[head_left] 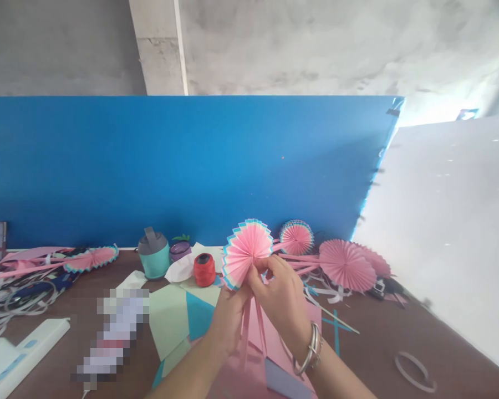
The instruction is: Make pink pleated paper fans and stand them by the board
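Observation:
A round pleated paper fan [248,247], pink with a blue-and-white zigzag edge, is held upright in front of me. My left hand [229,315] grips it low, near the base of the folds. My right hand [281,293], with bracelets on its wrist, is closed with thumb and forefinger pinching at the fan's lower centre. Two pink paper strips [258,327] hang down below the fan between my hands. The exact spot under the fingertips is hidden. Beneath my hands lie sheets of pink paper [233,371], pale green paper [168,316] and blue paper [199,315].
Behind stand a red thread spool [204,270], a teal cup [154,257] and a purple container [180,251]. More pleated fans [346,265] lie at right, another fan [92,259] at left. A power strip [29,354] is lower left; a blue partition [170,166] borders the table.

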The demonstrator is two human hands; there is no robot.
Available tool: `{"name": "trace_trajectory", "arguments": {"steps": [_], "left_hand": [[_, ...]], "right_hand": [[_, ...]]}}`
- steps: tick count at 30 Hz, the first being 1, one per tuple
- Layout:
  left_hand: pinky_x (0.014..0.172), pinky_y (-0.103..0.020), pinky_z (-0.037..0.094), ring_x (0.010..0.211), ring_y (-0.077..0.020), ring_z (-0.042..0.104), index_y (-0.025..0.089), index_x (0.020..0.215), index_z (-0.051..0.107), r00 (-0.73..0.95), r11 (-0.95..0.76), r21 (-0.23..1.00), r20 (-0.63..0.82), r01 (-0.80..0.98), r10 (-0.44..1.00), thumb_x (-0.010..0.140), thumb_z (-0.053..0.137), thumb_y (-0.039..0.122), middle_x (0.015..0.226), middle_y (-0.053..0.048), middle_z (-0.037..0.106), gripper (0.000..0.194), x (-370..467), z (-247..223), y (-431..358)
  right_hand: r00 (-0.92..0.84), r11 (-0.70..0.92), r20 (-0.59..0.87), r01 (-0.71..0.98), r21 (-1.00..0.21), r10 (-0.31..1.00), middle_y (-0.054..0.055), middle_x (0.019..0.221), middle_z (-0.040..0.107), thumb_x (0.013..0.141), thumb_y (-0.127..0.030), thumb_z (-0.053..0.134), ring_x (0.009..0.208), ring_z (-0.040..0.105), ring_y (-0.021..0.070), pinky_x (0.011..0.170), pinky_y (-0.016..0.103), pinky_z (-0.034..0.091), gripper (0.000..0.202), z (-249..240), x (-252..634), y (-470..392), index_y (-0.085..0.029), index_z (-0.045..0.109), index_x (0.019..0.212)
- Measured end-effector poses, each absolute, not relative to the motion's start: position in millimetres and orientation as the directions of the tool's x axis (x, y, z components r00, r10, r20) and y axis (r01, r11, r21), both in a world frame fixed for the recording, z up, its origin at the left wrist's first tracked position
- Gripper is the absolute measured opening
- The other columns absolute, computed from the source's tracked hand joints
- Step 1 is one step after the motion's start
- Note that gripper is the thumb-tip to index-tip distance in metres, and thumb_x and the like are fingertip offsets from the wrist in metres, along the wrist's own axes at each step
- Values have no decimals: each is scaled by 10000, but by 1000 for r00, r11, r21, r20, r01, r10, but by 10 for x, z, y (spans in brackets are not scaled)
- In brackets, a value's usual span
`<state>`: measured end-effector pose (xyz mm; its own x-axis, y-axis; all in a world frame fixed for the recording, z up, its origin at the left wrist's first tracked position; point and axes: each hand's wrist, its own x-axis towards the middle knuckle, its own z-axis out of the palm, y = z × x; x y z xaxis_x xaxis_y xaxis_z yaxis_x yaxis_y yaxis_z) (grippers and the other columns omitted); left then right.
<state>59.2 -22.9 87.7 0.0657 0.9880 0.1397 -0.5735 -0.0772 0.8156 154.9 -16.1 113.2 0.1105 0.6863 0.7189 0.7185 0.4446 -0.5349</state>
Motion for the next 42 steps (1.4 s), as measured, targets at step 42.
{"name": "trace_trajectory", "arguments": {"steps": [42], "left_hand": [[540,-200,356,526,-59,424,185,947,555,99,-35,870,96,-492,990,776,676,438,664,50,503,328,537,676,-70]], "right_hand": [[-33,265,313,617,-741,949,-6,594,646,759,-312,543,542,526,136,513,243,334,198,1186,1668,-56,-205,625,615]]}}
